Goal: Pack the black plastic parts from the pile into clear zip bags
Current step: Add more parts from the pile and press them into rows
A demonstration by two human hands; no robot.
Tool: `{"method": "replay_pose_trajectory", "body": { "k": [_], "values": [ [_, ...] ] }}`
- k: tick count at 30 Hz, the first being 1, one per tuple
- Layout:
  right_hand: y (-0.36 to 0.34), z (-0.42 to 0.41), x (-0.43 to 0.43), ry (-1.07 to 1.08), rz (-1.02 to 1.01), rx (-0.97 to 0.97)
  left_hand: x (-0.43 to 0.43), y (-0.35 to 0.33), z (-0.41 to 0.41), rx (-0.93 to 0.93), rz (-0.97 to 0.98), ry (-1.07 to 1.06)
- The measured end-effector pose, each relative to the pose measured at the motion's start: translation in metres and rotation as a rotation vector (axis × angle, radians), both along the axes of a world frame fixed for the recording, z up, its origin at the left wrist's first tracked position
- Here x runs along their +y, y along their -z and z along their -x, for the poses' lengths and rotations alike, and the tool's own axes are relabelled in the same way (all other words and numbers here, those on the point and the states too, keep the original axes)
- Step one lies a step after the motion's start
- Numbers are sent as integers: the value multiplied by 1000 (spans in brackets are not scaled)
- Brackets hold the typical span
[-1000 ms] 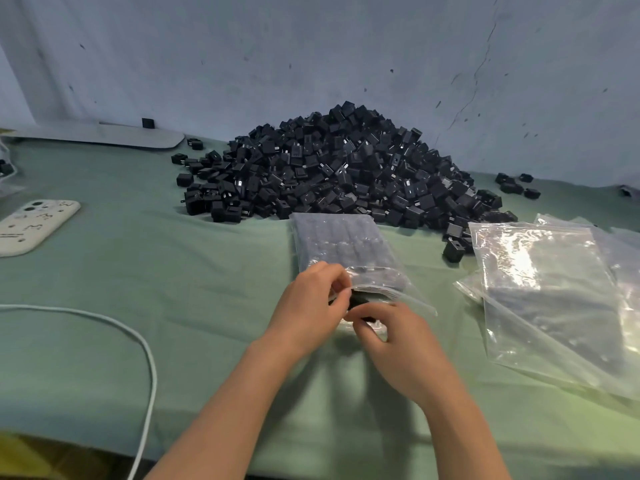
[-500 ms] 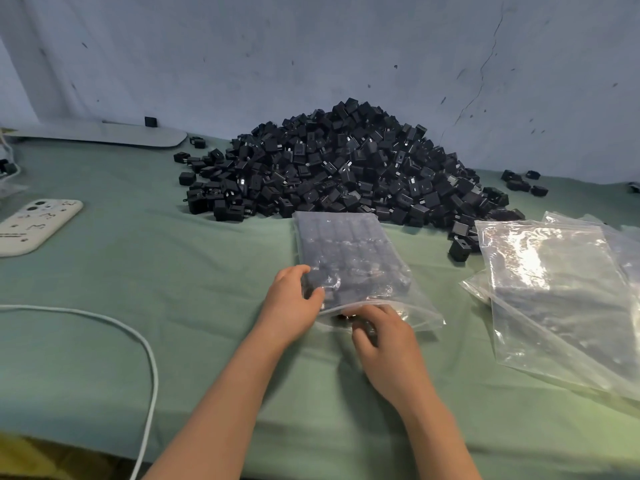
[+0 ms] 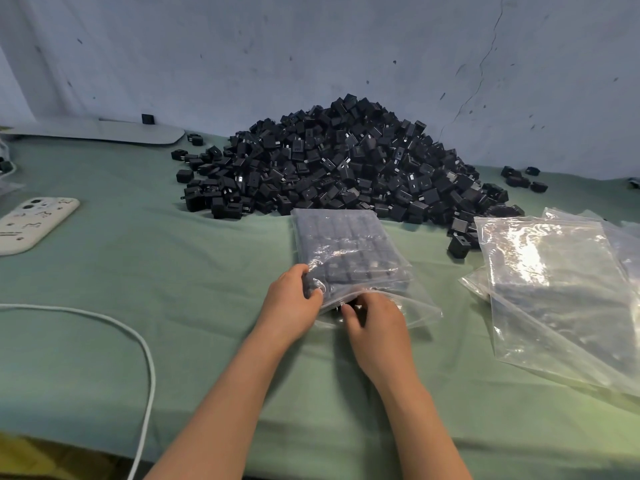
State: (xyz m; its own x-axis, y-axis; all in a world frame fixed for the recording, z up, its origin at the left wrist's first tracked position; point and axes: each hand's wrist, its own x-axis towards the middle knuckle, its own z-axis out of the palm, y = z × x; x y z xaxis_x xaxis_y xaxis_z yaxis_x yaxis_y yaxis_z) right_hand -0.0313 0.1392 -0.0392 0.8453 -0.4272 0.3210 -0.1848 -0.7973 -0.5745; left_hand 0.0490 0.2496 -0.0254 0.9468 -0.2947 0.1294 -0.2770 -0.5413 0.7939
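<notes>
A big pile of black plastic parts (image 3: 346, 168) lies at the back of the green table against the wall. In front of it a clear zip bag (image 3: 343, 251) lies flat, filled with rows of black parts, its open mouth toward me. My left hand (image 3: 291, 306) grips the bag's near left corner, thumb on top. My right hand (image 3: 375, 327) is at the bag's mouth with its fingers curled onto a black part there; that part is mostly hidden by the fingers and the plastic.
A stack of empty clear zip bags (image 3: 561, 292) lies at the right. A white cable (image 3: 138, 341) curves across the left front. A white case (image 3: 31, 223) sits at the left edge, a flat white base (image 3: 104, 131) at the back left. Loose parts (image 3: 519, 178) lie right of the pile.
My left hand moved left from the bag's mouth to its near left corner. My right hand pushed forward toward the mouth. The bag's opening flattened out.
</notes>
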Motion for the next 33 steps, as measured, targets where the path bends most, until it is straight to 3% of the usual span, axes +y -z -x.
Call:
{"method": "replay_pose_trajectory", "body": {
  "k": [20,26,31,33],
  "values": [
    [-1,-5,0,1,-144,-82,2,-1,2,-31,-67,77],
    [-6,-3,2,9,-93,-18,4,-1,3,-58,-112,120],
    [-24,25,-3,-85,4,198,10,0,0,-55,-171,179],
    [-38,36,-8,-76,-29,185,11,-2,-5,-59,-181,192]
  ]
}}
